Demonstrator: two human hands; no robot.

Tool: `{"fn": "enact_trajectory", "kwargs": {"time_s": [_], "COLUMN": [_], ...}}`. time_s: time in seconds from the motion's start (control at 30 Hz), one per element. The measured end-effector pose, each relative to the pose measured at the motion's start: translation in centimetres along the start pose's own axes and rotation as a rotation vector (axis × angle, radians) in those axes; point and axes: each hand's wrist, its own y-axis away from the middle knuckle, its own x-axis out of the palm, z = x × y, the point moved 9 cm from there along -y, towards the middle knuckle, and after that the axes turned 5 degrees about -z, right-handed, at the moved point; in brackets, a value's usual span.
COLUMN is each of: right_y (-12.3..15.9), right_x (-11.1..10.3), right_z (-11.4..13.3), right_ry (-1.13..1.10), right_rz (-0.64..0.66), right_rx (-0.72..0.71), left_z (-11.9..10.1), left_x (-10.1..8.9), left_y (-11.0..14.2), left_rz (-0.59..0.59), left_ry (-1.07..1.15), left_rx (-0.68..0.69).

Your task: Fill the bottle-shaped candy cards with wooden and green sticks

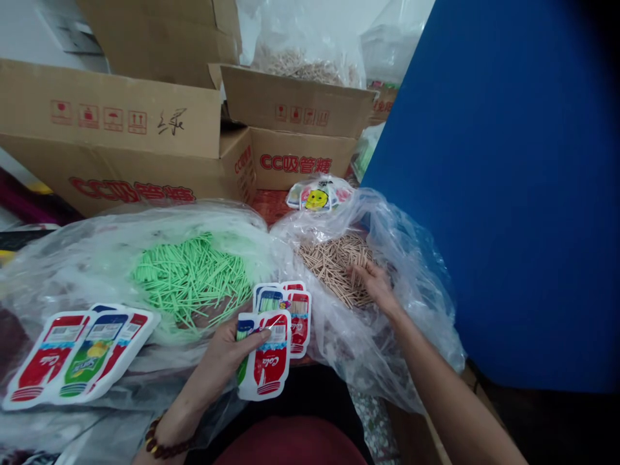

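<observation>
My left hand (227, 352) is closed on a bottle-shaped packet (272, 361) with a red Cola print and a clear window, its thumb across the front; a green-printed packet shows behind it. Several more packets (300, 323) lie just beyond, some with sticks in their windows. My right hand (375, 284) reaches into a heap of thin brown candy straws (334, 258) in an open clear plastic bag. Its fingers are bent together on the straws, with the tips partly hidden. Left of that, another clear bag holds a heap of green candy straws (194, 278).
More Cola and green bottle-shaped packets (92, 352) lie fanned on the plastic at the left. Open cardboard boxes (111, 168) stand behind the bags. A small bag of printed packets (317, 194) sits before them. A large blue panel (508, 194) bounds the right side.
</observation>
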Motion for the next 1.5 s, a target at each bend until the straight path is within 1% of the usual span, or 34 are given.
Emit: {"fn": "enact_trajectory", "kwargs": {"time_s": [0.17, 0.3, 0.4, 0.5, 0.57, 0.67, 0.73, 0.8, 0.9, 0.97, 1.07, 1.13, 1.17, 1.2, 1.23, 1.33, 1.4, 1.5], "right_y": [1.2, 3.1, 3.8, 3.9, 4.0, 4.3, 4.7, 4.9, 4.8, 4.3, 3.6, 3.3, 3.2, 3.1, 3.1, 2.9, 2.7, 2.3], "right_x": [0.9, 2.1, 2.5, 2.3, 2.1, 2.4, 2.8, 2.9, 2.4, 1.7, 0.3, -0.3, -0.5, -0.7, -0.8, -0.5, 0.0, 1.1], "right_z": [-0.6, -1.3, -1.5, -1.0, -0.3, 0.6, 0.5, 0.2, 0.0, 0.4, 1.6, 2.7, 3.1, 3.4, 3.5, 3.0, 2.3, 1.8], "right_ry": [-0.173, -0.235, -0.283, -0.348, -0.383, -0.366, -0.341, -0.349, -0.397, -0.455, -0.679, -0.818, -0.851, -0.839, -0.780, -0.399, -0.167, 0.017], "right_rz": [-0.019, -0.016, -0.025, -0.032, -0.032, 0.004, 0.025, 0.014, -0.033, -0.073, -0.129, -0.145, -0.146, -0.146, -0.143, -0.096, -0.043, 0.033], "right_rx": [0.075, 0.090, 0.095, 0.105, 0.083, 0.046, 0.050, 0.065, 0.095, 0.116, 0.160, 0.179, 0.181, 0.175, 0.166, 0.133, 0.127, 0.118], "left_z": [-0.1, 0.1, 0.1, 0.1, 0.1, 0.2, 0.2, 0.2, 0.3, 0.3, 0.2, 0.0, -0.1, -0.3, -0.3, -0.2, 0.2, 0.7], "left_x": [-0.1, 0.3, 0.3, 0.0, -0.1, 0.4, 0.8, 1.0, 1.0, 0.8, 1.2, 1.8, 2.3, 2.7, 3.1, 4.2, 4.3, 3.7], "left_y": [0.0, 0.1, 0.1, 0.1, 0.1, 0.2, 0.2, 0.2, 0.2, 0.0, -0.3, -0.5, -0.6, -0.7, -0.8, -0.8, -0.8, -0.9], "left_rz": [-0.005, 0.009, 0.011, -0.006, -0.010, 0.018, 0.042, 0.062, 0.064, 0.053, 0.062, 0.081, 0.092, 0.104, 0.120, 0.178, 0.187, 0.164], "left_ry": [-0.022, -0.018, -0.027, -0.020, -0.019, -0.021, -0.011, -0.004, -0.006, -0.009, -0.024, -0.042, -0.050, -0.054, -0.056, -0.059, -0.060, -0.048], "left_rx": [0.005, -0.010, -0.008, 0.000, -0.003, -0.009, -0.007, -0.003, -0.005, -0.009, -0.012, -0.009, -0.004, 0.003, 0.009, 0.009, -0.001, -0.008]}}
